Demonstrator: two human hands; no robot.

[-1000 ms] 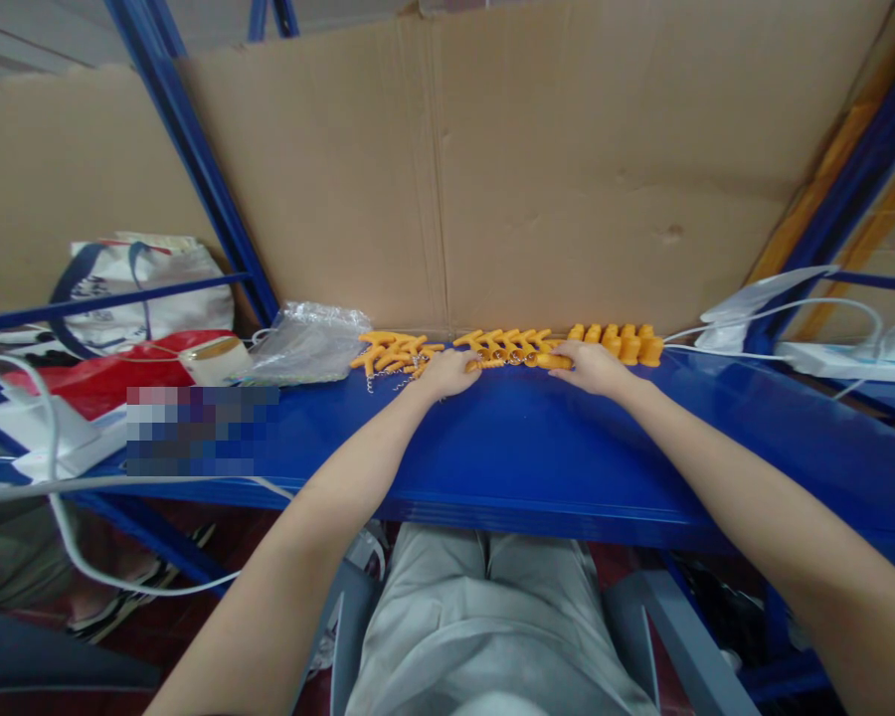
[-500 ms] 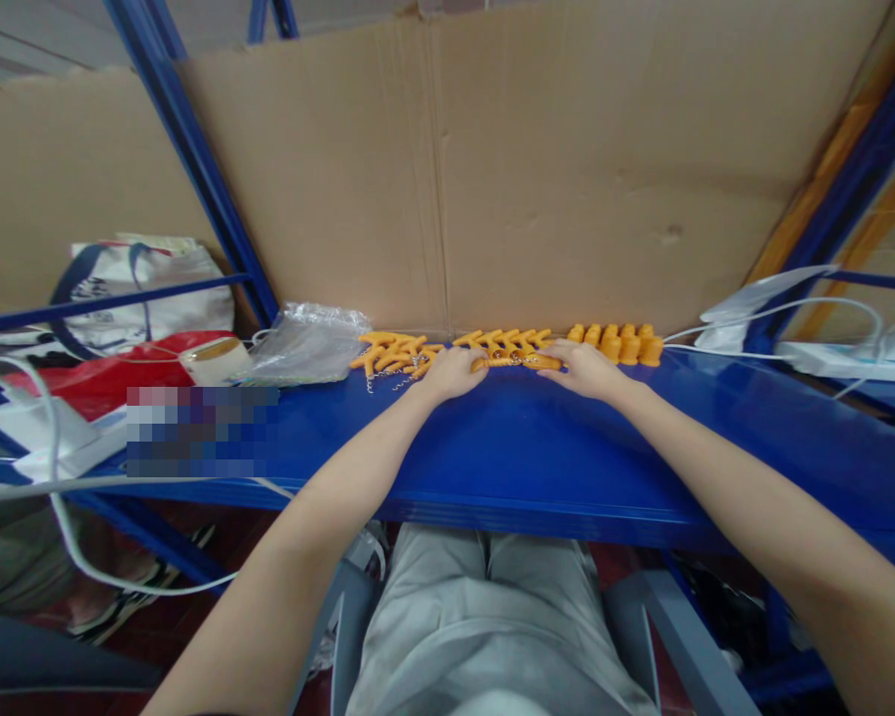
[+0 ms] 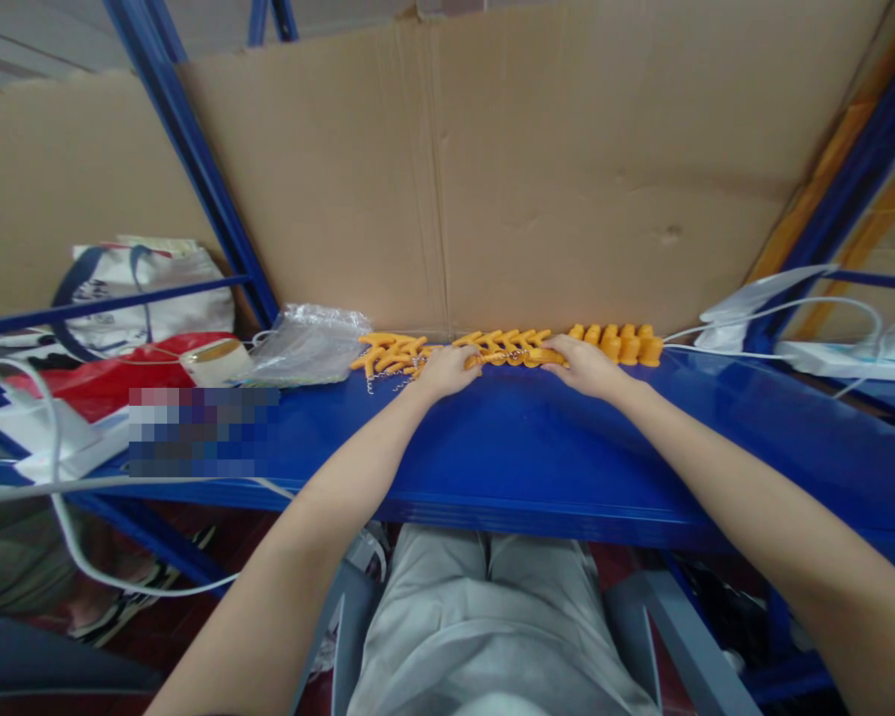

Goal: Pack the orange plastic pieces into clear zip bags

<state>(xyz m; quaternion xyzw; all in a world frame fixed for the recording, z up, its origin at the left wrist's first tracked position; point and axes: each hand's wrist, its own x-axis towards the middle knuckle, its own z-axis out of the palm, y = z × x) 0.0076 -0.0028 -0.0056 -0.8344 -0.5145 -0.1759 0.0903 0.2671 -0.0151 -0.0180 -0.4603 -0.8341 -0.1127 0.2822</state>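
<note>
On the blue metal shelf (image 3: 537, 447) lies a row of small orange plastic parts along the cardboard back wall. At the left are Y-shaped orange pieces with small chains (image 3: 392, 353); in the middle more Y-shaped pieces (image 3: 503, 343); at the right a cluster of short orange cylinders (image 3: 626, 343). My left hand (image 3: 447, 371) is closed, pinching one end of an orange piece (image 3: 511, 357). My right hand (image 3: 586, 363) is closed on the other end of the same piece.
A crumpled clear plastic bag (image 3: 305, 343) lies left of the parts. Further left are a roll of tape (image 3: 213, 360), a red bag (image 3: 82, 383) and a white tote (image 3: 141, 288). White cables and a power strip (image 3: 842, 360) sit at the right. Cardboard (image 3: 567, 179) backs the shelf.
Both hands have shifted slightly toward the back wall, carrying the orange piece between them closer to the row of parts.
</note>
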